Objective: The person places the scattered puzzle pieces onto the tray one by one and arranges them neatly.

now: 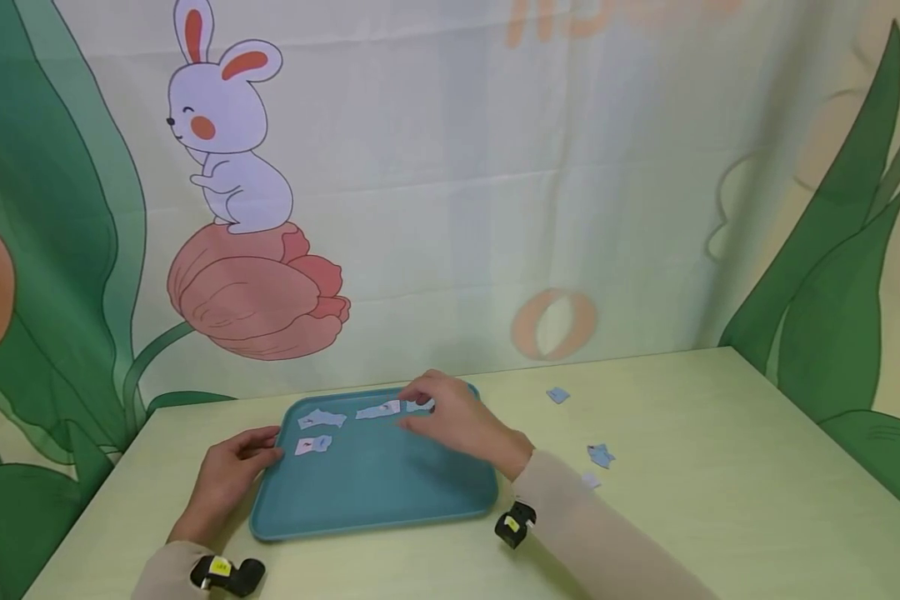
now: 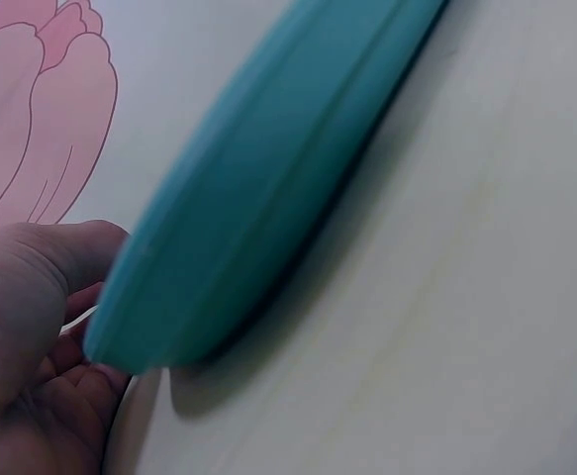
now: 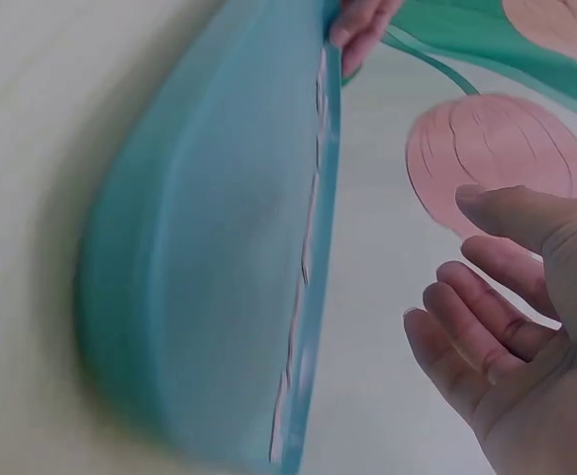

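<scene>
A blue-green tray [image 1: 375, 492] lies on the table with several small torn-looking paper pieces on it. Two pieces, a pale blue one [image 1: 322, 420] and a pink-and-blue one [image 1: 312, 445], sit at its left. A longer strip [image 1: 378, 410] lies near the back rim, and another piece [image 1: 418, 407] is partly covered by my right hand [image 1: 453, 417]. That hand hovers over the tray's back right, thumb and fingers apart, with nothing visible between them in the right wrist view. My left hand [image 1: 232, 467] holds the tray's left edge, its thumb at the rim; some fingers are hidden.
On the table right of the tray lie a blue paper piece [image 1: 558, 395], a small cluster of pieces [image 1: 601, 455] and a pale piece [image 1: 591, 480] beside the right sleeve. A printed cloth [image 1: 435, 208] with a rabbit and flowers hangs behind the table [image 1: 720, 467].
</scene>
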The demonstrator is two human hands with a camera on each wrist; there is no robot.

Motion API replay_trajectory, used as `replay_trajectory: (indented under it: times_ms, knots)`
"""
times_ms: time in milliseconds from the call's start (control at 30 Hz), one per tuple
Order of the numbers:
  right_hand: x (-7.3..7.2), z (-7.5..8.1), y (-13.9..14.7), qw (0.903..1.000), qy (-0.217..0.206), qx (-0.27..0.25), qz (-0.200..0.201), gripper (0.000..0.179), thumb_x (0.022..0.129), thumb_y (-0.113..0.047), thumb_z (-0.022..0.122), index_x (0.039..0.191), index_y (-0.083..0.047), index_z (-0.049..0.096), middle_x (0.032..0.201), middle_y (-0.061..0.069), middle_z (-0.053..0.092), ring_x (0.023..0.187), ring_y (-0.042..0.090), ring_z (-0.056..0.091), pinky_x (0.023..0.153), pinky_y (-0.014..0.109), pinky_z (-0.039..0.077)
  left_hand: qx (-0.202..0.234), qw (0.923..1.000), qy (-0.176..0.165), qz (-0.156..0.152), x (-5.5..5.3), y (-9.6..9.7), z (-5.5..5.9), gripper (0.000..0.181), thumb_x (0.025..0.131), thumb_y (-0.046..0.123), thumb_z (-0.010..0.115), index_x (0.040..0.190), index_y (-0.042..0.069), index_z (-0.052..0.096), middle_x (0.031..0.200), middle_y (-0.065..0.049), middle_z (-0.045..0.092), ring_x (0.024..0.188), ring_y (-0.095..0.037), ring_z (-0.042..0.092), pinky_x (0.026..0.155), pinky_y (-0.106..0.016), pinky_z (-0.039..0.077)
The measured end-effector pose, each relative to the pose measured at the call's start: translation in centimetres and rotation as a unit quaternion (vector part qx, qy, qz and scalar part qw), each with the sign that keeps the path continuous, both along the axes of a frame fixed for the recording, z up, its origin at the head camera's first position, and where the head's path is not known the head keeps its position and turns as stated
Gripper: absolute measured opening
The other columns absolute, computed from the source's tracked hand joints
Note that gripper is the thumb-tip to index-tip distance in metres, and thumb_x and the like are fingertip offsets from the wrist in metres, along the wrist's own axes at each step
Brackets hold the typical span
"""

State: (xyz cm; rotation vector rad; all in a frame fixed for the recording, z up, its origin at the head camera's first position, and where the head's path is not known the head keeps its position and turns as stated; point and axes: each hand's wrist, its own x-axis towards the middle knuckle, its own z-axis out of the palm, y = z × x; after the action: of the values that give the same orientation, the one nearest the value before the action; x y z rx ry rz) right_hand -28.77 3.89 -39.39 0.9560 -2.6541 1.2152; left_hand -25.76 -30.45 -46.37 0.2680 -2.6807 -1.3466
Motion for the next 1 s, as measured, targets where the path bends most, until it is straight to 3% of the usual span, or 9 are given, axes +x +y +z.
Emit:
replay_trajectory:
  times_ms: [167,267,467,733,1000]
  knots:
    - [-0.1,0.2,3.3,0.9997,0.009,-0.023,-0.007,0.027,0.094,-0.014,0.082,0.119,-0.006,0.077,0.115,0.003,0.07,0.107,0.027,0.066,0.092,0.043,0.059,0.001,1.0,0.0,-0.005,0.1,0.0,0.2,0.045,0.104,0.011,0.068,0.145,-0.006,0.06,0.129,-0.025,0.066,0.117,-0.038,0.063,0.09,-0.029,0.059]
    - [-0.1,0.3,5.3,0.9993,0.012,-0.034,-0.006,0.027,0.094,-0.014,0.082,0.119,-0.005,0.076,0.115,0.003,0.07,0.105,0.023,0.065,0.09,0.04,0.06,-0.004,1.0,0.005,-0.007,0.0,-0.1,0.3,0.044,0.104,0.011,0.068,0.144,-0.006,0.06,0.129,-0.025,0.066,0.117,-0.038,0.063,0.089,-0.027,0.059]
    - [0.0,0.6,9.0,0.9997,0.004,-0.025,-0.004,0.027,0.096,-0.016,0.081,0.121,-0.008,0.075,0.117,0.0,0.07,0.109,0.026,0.065,0.089,0.034,0.059,0.002,1.0,0.003,-0.006,0.0,-0.2,0.2,0.044,0.104,0.011,0.068,0.144,-0.007,0.06,0.129,-0.026,0.066,0.116,-0.038,0.063,0.087,-0.025,0.059]
    - [0.1,0.4,13.1,1.0,-0.004,-0.005,-0.004,0.028,0.096,-0.016,0.081,0.122,-0.008,0.075,0.12,0.002,0.072,0.111,0.035,0.066,0.094,0.045,0.058,0.002,0.9999,0.007,-0.009,0.0,-0.1,0.3,0.044,0.104,0.011,0.068,0.144,-0.006,0.06,0.13,-0.026,0.067,0.118,-0.039,0.063,0.094,-0.037,0.059]
    - [0.4,0.1,16.7,0.9996,-0.027,-0.006,0.002,0.027,0.094,-0.018,0.083,0.119,-0.009,0.076,0.115,0.001,0.073,0.107,0.031,0.068,0.093,0.039,0.059,0.003,1.0,-0.003,-0.005,0.1,-0.1,0.3,0.045,0.105,0.011,0.068,0.145,-0.005,0.06,0.131,-0.025,0.066,0.119,-0.039,0.063,0.098,-0.04,0.058]
